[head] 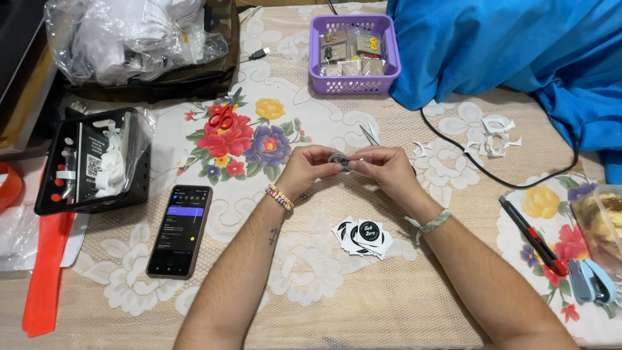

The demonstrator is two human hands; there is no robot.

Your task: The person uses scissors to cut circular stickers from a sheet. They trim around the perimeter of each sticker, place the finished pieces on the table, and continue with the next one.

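Both my hands meet above the middle of the table. My left hand and my right hand pinch a small round dark disc between their fingertips; most of it is hidden by the fingers. A beaded bracelet sits on my left wrist and a green woven band on my right. Just below the hands lies a small stack of square white stickers with black circles.
A phone lies at left, beside a black tray of white parts. A purple basket stands at the back, blue cloth at right. Red scissors, paper scraps, a black cable, a cutter and a blue stapler lie around.
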